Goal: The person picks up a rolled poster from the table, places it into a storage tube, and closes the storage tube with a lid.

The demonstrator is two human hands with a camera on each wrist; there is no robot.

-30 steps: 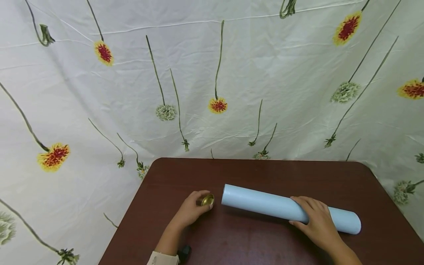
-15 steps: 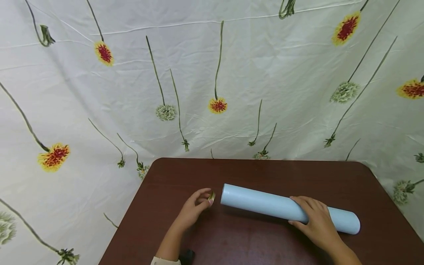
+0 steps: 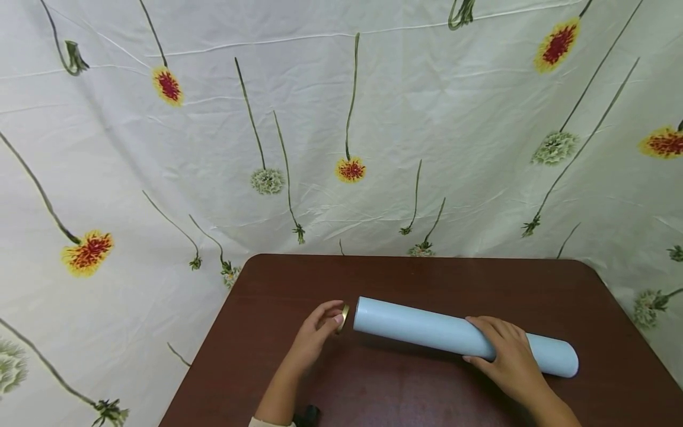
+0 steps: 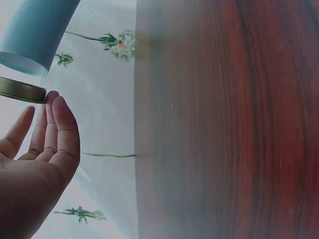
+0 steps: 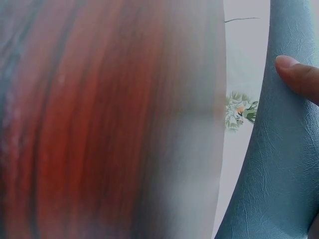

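Observation:
My left hand pinches a round, gold metal cap at its fingertips, left of the tube. The cap stands edge-on, close to the open end of a long light-blue tube. In the left wrist view a narrow gap shows between the cap and the hollow tube mouth. My right hand grips the tube from above, right of its middle, with the thumb on the near side. The tube slants slightly, its left end farther from me; its far side is hidden.
Beneath the hands is a dark reddish-brown table with rounded far corners. A white cloth printed with flowers hangs behind it. A small dark object shows beside the left cuff.
The gold cap has turned from showing its hollow inside to edge-on, and my left hand has moved slightly right toward the tube mouth. The right hand and tube have barely shifted.

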